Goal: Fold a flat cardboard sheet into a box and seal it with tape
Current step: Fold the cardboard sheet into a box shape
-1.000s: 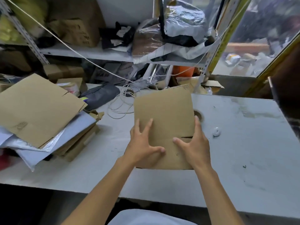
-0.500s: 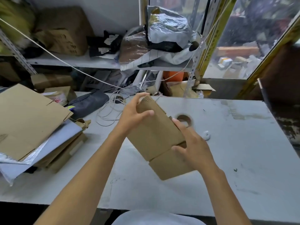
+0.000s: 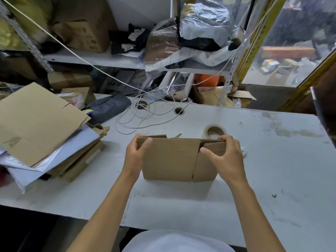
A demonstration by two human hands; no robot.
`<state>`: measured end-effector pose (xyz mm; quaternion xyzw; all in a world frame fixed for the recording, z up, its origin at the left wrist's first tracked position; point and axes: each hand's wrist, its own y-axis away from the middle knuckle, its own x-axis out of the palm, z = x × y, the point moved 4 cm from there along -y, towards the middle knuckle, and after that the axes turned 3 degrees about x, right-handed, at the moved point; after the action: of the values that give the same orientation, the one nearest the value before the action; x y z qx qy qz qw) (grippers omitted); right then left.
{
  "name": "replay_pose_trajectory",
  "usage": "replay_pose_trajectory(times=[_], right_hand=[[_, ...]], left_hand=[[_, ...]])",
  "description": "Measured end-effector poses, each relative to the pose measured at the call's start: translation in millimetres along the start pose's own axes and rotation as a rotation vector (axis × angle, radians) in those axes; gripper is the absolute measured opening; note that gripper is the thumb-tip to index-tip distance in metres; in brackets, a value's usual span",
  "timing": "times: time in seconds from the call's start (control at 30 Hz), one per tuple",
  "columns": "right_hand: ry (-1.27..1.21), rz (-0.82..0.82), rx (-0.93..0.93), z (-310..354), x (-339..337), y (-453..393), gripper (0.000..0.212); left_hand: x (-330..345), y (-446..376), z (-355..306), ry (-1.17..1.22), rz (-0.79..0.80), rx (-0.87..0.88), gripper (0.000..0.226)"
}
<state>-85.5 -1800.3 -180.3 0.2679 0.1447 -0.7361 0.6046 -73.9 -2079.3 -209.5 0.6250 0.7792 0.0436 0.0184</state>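
Both hands are gripping the box (image 3: 171,159) standing on the tabletop (image 3: 272,179): left hand (image 3: 135,157) steadying, right hand (image 3: 224,157) pinching a flap. Best creasing it squarely inward.

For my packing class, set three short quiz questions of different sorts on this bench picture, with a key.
1. True or false: both hands hold the cardboard box.
2. Which lies just behind the box, by the right hand? A) scissors B) tape roll C) marker
3. Fill in: the box stands on the white ____.

Key:
1. True: the left hand grips the left top corner, and the right hand pinches the right top flap.
2. B
3. table
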Motion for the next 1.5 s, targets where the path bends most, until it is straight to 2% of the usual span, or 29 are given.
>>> replay_pose_trajectory(times=[0.1,0.2,0.37,0.43,0.57,0.7,0.83,0.9,1.0,1.07,1.13,1.23,1.4,1.5], right_hand=[[-0.026,-0.043,0.018,0,1,3,0.063],[-0.02,-0.07,0.018,3,1,5,0.068],[-0.029,0.074,-0.058,9,0,6,0.084],[-0.053,0.129,-0.095,12,2,7,0.087],[-0.051,0.263,-0.153,14,10,11,0.094],[-0.021,0.407,-0.185,15,25,15,0.102],[-0.115,0.407,-0.134,14,33,13,0.116],[-0.195,0.311,-0.114,13,33,11,0.107],[-0.263,0.176,-0.122,9,33,8,0.073],[-0.217,0.169,-0.138,9,35,7,0.059],[-0.149,0.176,-0.171,8,36,6,0.047],[-0.091,0.185,-0.205,8,39,6,0.033],[-0.127,0.228,-0.14,10,35,4,0.016],[-0.12,0.231,-0.132,7,38,-4,0.011]], left_hand=[[5,0,-4,0.036,-0.013,-0.048,0.06],[10,0,-7,0.058,-0.08,-0.081,0.057],[16,-1,-15,0.026,-0.112,-0.021,0.025],[17,-2,-20,0.03,-0.079,0.01,0.024],[14,-3,-27,-0.007,-0.006,0.058,0.036],[14,-4,-18,-0.097,0.124,0.023,0.055],[9,-4,-15,-0.19,0.251,-0.024,0.071],[6,-4,-15,-0.215,0.262,-0.045,0.07],[6,0,-16,-0.22,0.229,-0.042,0.058],[9,6,-15,-0.213,0.195,-0.06,0.043],[11,10,-14,-0.22,0.173,-0.082,0.038],[12,9,-11,-0.271,0.173,-0.073,0.038],[9,9,-1,-0.289,0.2,-0.081,0.053],[8,5,6,-0.291,0.136,-0.117,0.061]])
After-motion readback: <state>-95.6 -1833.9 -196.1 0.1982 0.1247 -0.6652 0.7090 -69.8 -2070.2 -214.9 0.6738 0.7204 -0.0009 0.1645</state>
